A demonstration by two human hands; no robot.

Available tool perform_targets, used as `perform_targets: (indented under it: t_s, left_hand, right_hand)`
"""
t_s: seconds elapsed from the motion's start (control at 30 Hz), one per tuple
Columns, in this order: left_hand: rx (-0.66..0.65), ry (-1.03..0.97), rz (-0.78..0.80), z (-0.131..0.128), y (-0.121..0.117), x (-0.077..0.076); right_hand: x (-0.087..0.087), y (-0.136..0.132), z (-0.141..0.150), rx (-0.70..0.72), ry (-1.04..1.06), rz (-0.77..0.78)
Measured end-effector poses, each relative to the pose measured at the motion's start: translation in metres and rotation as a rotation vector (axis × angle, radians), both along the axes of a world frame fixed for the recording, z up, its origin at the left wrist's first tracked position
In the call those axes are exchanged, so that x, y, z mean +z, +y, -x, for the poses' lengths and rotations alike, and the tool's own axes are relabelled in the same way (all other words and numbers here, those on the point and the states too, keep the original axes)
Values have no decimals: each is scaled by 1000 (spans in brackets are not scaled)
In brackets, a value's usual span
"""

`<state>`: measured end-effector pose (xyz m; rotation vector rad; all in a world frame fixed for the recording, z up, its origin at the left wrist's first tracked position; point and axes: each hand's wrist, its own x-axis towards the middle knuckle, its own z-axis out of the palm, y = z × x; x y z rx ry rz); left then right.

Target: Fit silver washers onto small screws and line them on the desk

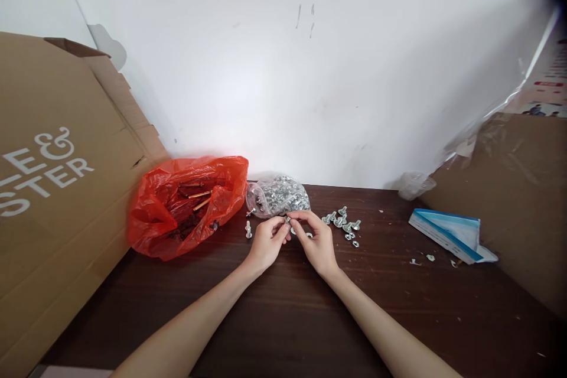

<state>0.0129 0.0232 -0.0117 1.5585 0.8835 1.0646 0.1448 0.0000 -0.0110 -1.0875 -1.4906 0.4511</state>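
Observation:
My left hand [266,243] and my right hand [317,241] meet just in front of a clear bag of metal fasteners [286,194]. Their fingertips pinch a small silvery bolt [287,220] from both sides, and fingers cover most of it. Beneath my right fingers, part of a flat washer [309,235] shows on the table. Right of that hand lies a group of bolts with washers [341,221], with a few hex nuts [355,244] close by. A single bolt [248,230] stands to the left of my left hand.
An open red plastic bag [150,212] holding long copper-coloured pieces sits at the left, against a large cardboard box [57,236]. On the right are a blue-and-white packet [447,235], small scraps [430,258] and a crumpled clear plastic cup [415,185]. A white wall [266,71] closes the back.

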Motion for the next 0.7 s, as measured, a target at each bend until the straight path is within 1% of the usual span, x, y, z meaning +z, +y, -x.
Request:
perform_targets:
  t_s: [0.07,0.17,0.3,0.43,0.5,0.57,0.6,0.63,0.67,0.7]
  left_hand:
    - [-4,-15,11,0,0,-2]
    - [39,20,-14,-1,1,-6]
    - [86,97,-62,-1,2,-9]
    - [53,98,-48,-2,3,-9]
    - [64,122,-82,-2,1,-7]
    - [135,189,-200,-1,-4,-3]
    - [209,239,-305,-1,-8,0]
    - [270,292,-447,-1,-13,4]
    - [298,346,-593,-2,-18,9]
    - [296,401,-724,-2,-23,15]
  right_hand:
    - [1,1,0,25,-24,-5]
    - [3,1,0,59,-61,-6]
    - [4,-1,-1,84,-167,-79]
    - [4,-2,-2,30,-218,-145]
    - [4,-1,-2,2,-204,-148]
    - [5,-1,-3,-6,-172,-121]
    - [5,-1,-4,-7,-154,-99]
    - [6,-1,-4,-13,-133,-73]
    - [6,-2,-2,-22,-109,-48]
    - [6,-4,1,-32,-84,-26]
